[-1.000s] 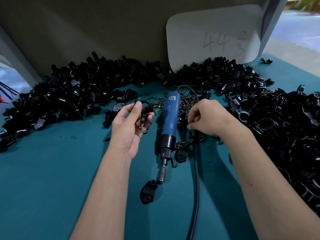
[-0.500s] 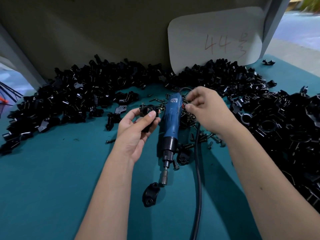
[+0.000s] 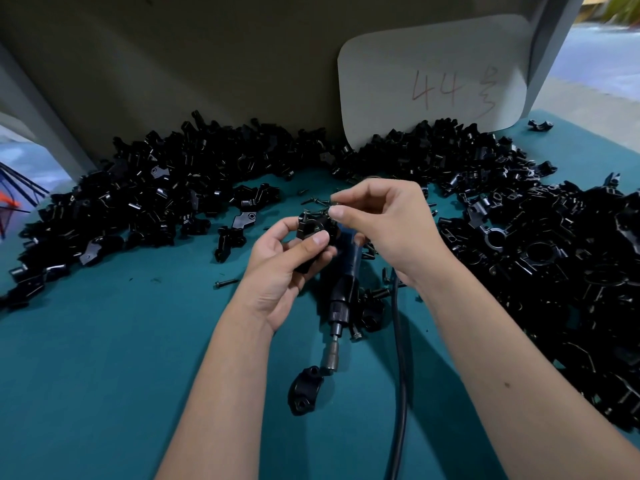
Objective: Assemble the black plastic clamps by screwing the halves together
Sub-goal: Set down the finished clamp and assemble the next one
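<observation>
Clamp halves are being held together at frame centre in the left hand while the right hand is pinching a small screw above them, the electric screwdriver lying unused on the desk and heaps of loose parts awaiting assembly.

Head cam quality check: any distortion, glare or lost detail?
Head view: wide-angle bend curves the table edge; dim light merges the clamp piles into black with small glints; the screw at the right hand fingertips is too small to resolve.
</observation>
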Demonstrator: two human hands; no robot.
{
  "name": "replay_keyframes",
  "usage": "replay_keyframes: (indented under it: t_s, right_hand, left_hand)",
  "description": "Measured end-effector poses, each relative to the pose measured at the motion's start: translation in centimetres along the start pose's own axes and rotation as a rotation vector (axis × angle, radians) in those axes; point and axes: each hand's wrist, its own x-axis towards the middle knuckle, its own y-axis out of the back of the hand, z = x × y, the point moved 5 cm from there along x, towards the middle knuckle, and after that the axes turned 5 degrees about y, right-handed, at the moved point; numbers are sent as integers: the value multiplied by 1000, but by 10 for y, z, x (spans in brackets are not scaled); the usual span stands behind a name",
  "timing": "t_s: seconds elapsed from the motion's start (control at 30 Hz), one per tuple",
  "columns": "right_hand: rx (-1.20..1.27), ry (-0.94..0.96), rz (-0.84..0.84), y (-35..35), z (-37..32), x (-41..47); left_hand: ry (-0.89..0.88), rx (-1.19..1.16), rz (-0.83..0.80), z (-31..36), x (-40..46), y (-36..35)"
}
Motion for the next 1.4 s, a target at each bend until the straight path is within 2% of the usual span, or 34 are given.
replay_keyframes:
  t_s: [0.13, 0.3, 0.5, 0.67, 0.83, 1.0, 1.2, 1.4]
  right_hand:
    - [39, -26, -26, -2, 1, -2]
    - [125, -176, -100, -7, 8, -3]
    - [268, -188, -221, -15, 9, -8]
    - [273, -207, -128, -13, 9, -7]
    - [432, -213, -197, -16, 4, -9]
    - [296, -167, -69, -17, 2, -6]
    - [422, -173, -210, -22, -1, -10]
    - [326, -94, -96, -26, -3, -6]
  left_hand:
    - [24, -37, 7, -1, 0, -2]
    - [72, -90, 39, -2, -2, 0]
    - [88, -149, -4, -3, -3, -5]
    - [76, -135, -25, -5, -3, -6]
    - [63, -173, -53, -3, -2, -7]
    - [40, -132, -54, -3, -4, -9]
    - [31, -204, -72, 0, -2, -4]
    - [12, -179, -68, 3, -4, 0]
